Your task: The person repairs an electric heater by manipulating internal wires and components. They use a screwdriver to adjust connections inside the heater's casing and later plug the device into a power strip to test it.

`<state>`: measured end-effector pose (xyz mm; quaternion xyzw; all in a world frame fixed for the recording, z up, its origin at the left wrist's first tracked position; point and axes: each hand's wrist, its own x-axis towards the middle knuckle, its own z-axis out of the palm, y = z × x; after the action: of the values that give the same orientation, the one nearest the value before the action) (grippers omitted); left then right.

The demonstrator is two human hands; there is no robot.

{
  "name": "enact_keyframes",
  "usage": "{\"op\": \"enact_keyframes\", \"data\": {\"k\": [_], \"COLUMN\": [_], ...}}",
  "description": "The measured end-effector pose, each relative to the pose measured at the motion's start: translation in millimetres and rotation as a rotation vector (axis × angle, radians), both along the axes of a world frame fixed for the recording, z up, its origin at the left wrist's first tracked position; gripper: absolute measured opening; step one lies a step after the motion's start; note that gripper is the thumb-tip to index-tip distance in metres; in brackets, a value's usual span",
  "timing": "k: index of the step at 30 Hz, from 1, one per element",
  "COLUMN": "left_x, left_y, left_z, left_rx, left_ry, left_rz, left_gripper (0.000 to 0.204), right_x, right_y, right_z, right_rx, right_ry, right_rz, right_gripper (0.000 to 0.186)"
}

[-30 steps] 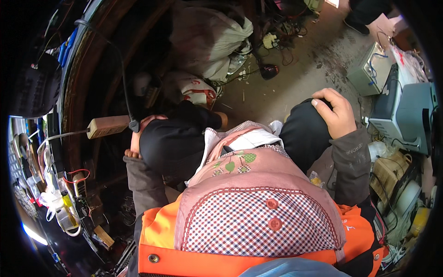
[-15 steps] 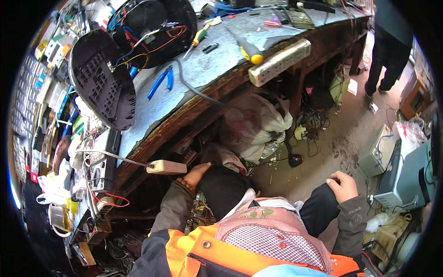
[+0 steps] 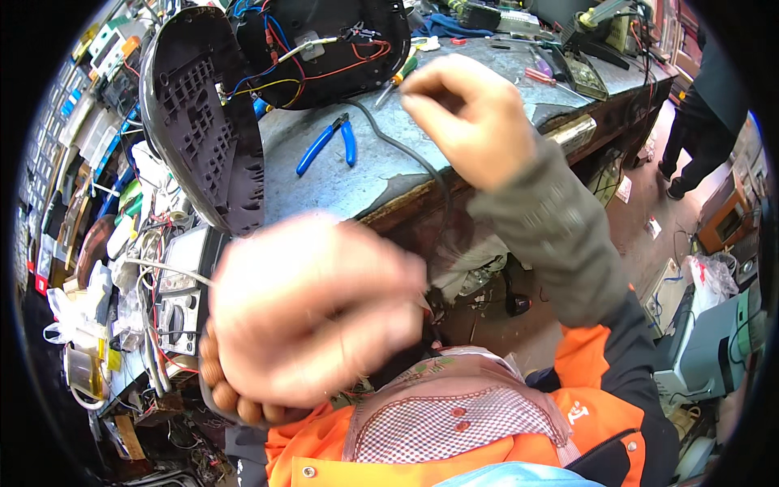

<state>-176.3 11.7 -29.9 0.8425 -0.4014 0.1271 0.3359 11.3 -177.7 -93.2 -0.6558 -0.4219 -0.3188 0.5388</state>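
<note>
My left hand (image 3: 300, 300) is raised in front of the bench, smeared by motion. Its fingers bend toward the right, and I cannot make out whether they hold anything; brown beads (image 3: 219, 377) circle the wrist. My right hand (image 3: 479, 118) hovers over the bench top, fingers curved and the tips a little apart from the thumb. Just beyond those fingertips lies a screwdriver (image 3: 403, 71) with a green and yellow handle. Blue-handled cutters (image 3: 329, 144) rest on the bench between my hands. At the back left are a ribbed dark plastic shell (image 3: 203, 122) and a round black housing (image 3: 341, 65) with coloured wires.
A grey cable (image 3: 389, 138) runs over the edge of the worn bench (image 3: 292, 191). A meter (image 3: 182, 312) stands at left among tangled leads. A light power strip (image 3: 572, 134) sits on the bench front. At far right, a person in dark clothes (image 3: 706, 122) stands near boxes.
Both hands have risen from near my knees. My right hand has come across over the bench; my left is up before it. The view has shifted, and the yellow-handled tool is now hidden.
</note>
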Motion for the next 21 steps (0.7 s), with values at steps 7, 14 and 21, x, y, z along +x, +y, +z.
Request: {"op": "enact_keyframes", "data": {"k": [7,14,21], "left_x": [87.2,103.3,136.4], "left_y": [18.3,71.6,-16.6], "left_z": [-2.1,14.8,44.3], "left_rx": [-0.305,-0.505,-0.956], "left_ry": [-0.208,-0.218,-0.306], "left_rz": [0.662,0.834,0.591], "left_gripper": [0.016,0.026,0.022], "right_x": [63.8,72.7,77.3], "right_y": [19.1,15.5,15.2], "right_z": [-2.3,-7.4,7.4], "right_rx": [-0.287,-0.282,0.253], "right_ry": [0.337,0.316,0.281], "right_rz": [-0.095,-0.142,0.04], "right_gripper": [0.025,0.028,0.015]}}
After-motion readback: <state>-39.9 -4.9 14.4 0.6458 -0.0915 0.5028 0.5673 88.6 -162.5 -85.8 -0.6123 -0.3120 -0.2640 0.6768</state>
